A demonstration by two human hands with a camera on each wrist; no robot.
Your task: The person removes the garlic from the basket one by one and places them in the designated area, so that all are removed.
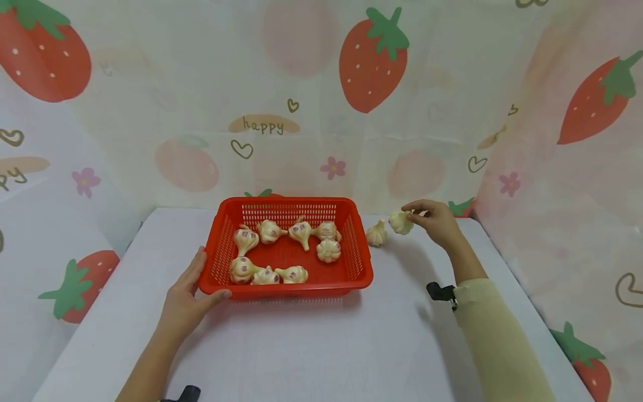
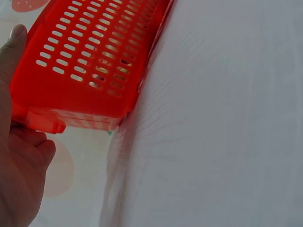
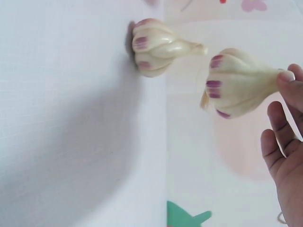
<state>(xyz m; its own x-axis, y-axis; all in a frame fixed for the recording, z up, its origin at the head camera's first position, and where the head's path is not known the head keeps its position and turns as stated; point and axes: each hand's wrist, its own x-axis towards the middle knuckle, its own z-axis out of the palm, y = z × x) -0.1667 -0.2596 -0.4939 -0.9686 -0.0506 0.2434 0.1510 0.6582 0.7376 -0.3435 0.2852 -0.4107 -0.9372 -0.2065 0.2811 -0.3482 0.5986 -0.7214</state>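
Observation:
A red plastic basket [image 1: 296, 291] stands on the table with several garlic bulbs inside, along its left, back and front sides. My left hand [image 1: 187, 298] grips its left end; in the left wrist view the thumb [image 2: 18, 40] lies along the wall and the curled fingers [image 2: 35, 146] sit at the rim. To the right of the basket, my right hand [image 1: 436, 223] pinches a garlic bulb [image 3: 236, 85] by its stem, holding it above the table. Another garlic bulb [image 1: 377, 233] rests on the table between the basket and that hand, stem up.
White cloth covers the table [image 1: 301, 352]. A curtain [image 1: 301, 162] printed with strawberries, hearts and flowers hangs behind the table and at both sides. Dark wrist mounts [image 1: 441, 291] are on my forearms.

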